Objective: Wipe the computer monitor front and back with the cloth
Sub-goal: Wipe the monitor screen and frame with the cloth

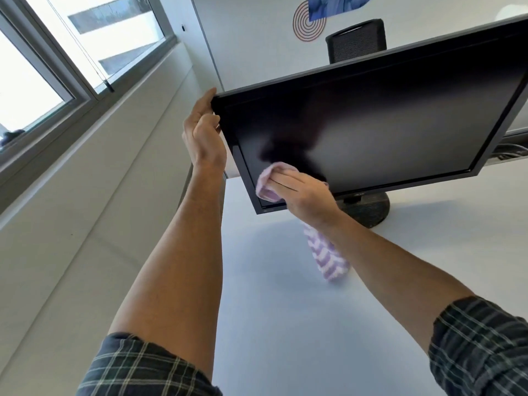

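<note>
A black computer monitor point(385, 118) stands on a round dark base point(371, 208) on a white desk, its dark screen facing me. My left hand point(203, 135) grips the monitor's upper left corner, thumb on the front bezel and fingers behind the edge. My right hand point(303, 195) holds a purple-and-white striped cloth point(268, 181) bunched against the screen's lower left corner. The cloth's loose end hangs below my wrist above the desk.
The white desk point(285, 295) reaches from the monitor toward me. A wall with a window point(57, 67) runs along the left. Behind the monitor a black office chair point(357, 41) rises before a white partition. Cables point(511, 151) lie at the right behind the screen.
</note>
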